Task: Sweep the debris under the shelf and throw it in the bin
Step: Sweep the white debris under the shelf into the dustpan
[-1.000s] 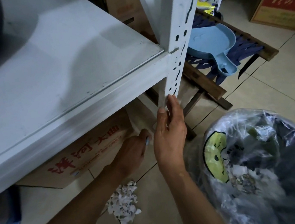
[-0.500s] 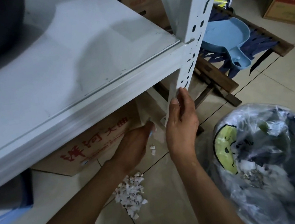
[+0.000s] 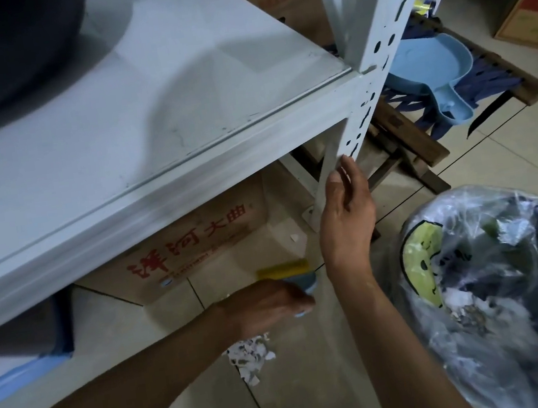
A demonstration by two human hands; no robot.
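Debris (image 3: 250, 354): white scraps piled on the floor (image 3: 321, 386) tiles, just nearer than the left hand (image 3: 267, 302). That hand is closed over a small brush (image 3: 291, 275), yellow bristles pointing toward the shelf (image 3: 146, 124)'s front edge, forearm reaching in low. Right hand (image 3: 347, 220), fingers loosely open, rests against the shelf upright (image 3: 359, 129). Bin (image 3: 501, 292), bag-lined, stands right of both hands.
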